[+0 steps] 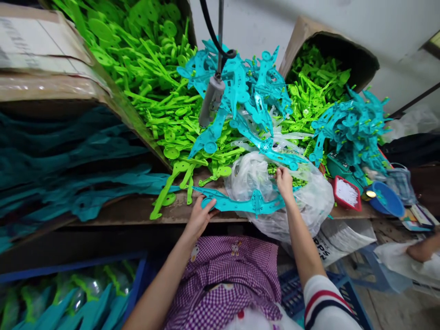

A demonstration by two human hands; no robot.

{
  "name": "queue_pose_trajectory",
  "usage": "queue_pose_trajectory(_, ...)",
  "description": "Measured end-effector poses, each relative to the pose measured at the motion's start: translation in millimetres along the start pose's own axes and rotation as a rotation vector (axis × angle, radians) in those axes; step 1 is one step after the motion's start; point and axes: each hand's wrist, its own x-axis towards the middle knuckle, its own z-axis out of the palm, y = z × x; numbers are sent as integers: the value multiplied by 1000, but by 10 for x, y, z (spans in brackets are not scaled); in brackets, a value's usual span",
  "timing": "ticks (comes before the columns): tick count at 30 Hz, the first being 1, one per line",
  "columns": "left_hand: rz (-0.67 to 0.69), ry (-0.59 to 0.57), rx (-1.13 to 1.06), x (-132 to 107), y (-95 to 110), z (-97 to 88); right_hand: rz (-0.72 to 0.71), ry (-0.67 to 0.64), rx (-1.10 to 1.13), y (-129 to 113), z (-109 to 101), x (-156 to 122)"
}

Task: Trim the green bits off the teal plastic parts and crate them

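Heaps of green plastic parts (161, 91) were piled behind the clear bag (309, 201), which slumped at the front edge of the wooden surface (137, 211). Across the front of the bag lay the teal bar (240, 205), long and flat, with a hub at its middle. It looked light, smooth, and stiff yet thin enough to flex; its ends or hub seemed the surest holds. Left of the bag, the left hand (199, 215) pinched the bar's tip between thumb and fingers. The right hand (284, 181) curled its fingers into the bag's mouth among small green pegs (296, 182); whether it held one could not be told.
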Motion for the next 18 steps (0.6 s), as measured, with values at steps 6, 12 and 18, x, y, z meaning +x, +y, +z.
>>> queue_pose_trajectory(6, 359, 299, 363, -44, -184, 2, 74, 91, 313, -117, -59, -185)
queue_pose_trajectory(12, 647, 476, 779, -140, -314, 191, 333, 101, 810, -328, 122, -614)
queue_pose_trajectory(18, 862, 485, 883, -209, -138, 383, 390, 93, 962, -521, 265, -628)
